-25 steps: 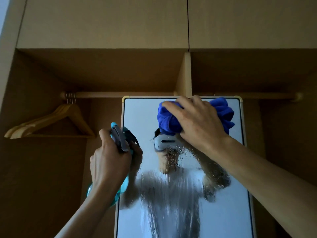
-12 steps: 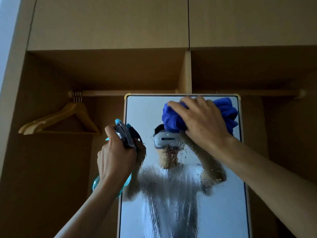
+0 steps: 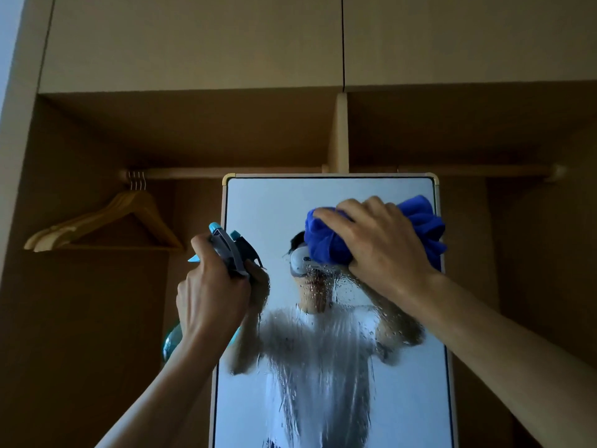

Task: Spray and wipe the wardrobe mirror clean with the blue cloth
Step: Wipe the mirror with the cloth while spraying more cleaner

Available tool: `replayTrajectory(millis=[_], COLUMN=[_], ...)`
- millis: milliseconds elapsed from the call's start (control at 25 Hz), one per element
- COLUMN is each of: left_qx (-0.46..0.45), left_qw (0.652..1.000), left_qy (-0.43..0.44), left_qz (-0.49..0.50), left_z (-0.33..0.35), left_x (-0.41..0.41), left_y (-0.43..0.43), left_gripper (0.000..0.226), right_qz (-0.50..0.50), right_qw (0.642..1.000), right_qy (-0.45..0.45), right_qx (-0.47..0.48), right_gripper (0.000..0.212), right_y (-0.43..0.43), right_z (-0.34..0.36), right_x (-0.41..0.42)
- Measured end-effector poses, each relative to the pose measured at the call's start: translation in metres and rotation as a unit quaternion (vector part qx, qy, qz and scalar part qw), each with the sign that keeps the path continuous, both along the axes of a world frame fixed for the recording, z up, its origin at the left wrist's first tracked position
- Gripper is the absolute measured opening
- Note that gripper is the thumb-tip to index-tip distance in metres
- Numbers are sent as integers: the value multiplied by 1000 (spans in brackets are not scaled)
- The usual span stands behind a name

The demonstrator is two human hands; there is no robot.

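Observation:
The tall framed mirror (image 3: 258,202) stands in the wardrobe opening, its middle and lower glass streaked with spray droplets. My right hand (image 3: 378,244) grips a bunched blue cloth (image 3: 420,221) and presses it against the upper right part of the glass. My left hand (image 3: 210,295) holds a teal spray bottle (image 3: 226,247) by its neck at the mirror's left edge, nozzle toward the glass. The bottle's round body (image 3: 169,342) shows below my wrist.
Several wooden hangers (image 3: 106,218) hang on the rail (image 3: 226,172) to the left of the mirror. A vertical divider (image 3: 339,130) rises behind the mirror's top, and closed upper cabinet doors (image 3: 193,43) sit above. Dark wardrobe compartments lie on both sides.
My right hand and the cloth have slid right and slightly down toward the mirror's right edge. My left hand with the bottle has stayed about where it was.

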State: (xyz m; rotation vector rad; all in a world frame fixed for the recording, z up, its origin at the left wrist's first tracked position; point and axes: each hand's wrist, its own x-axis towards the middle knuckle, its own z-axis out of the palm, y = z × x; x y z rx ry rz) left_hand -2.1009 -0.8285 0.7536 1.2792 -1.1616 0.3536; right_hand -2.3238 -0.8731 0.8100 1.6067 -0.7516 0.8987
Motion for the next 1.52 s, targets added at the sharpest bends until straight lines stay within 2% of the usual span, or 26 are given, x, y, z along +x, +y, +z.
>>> replayTrajectory(millis=[120,280,480,600,760,960,1200,1400,1520], left_qx=[-4,7,-34,-51,-57,-91,-46,-37,-65], left_qw=[1000,998,994,989,979,971,971,972,967], left_qy=[-9,-43,-85,-128,-187,-218,-233,-233,-246], left_qz=[14,50,59,46,54,25,8,-11,15], left_z=[-2,-2,10,22,43,69,96,105,102], left_x=[-2,-12,-27,-39,-52,-65,-79,-94,-100], left_y=[0,6,18,18,13,1,-4,-9,-11], left_gripper=[41,45,45,48,47,47,50,45,47], right_qz=[9,9,-1,-19,-22,-13,-19,-28,-34], right_qw=[1000,999,1000,999,998,999,999,998,994], right_qy=[24,41,9,-35,-62,-30,16,-48,-99], right_qx=[1,8,3,-29,-25,22,33,22,13], right_gripper=[71,71,70,70,68,71,75,63,67], right_y=[-1,3,7,9,7,7,5,9,11], right_z=[-24,-20,7,34,55,24,-11,21,49], right_x=[-1,-6,-9,-22,-36,-41,-53,-57,-69])
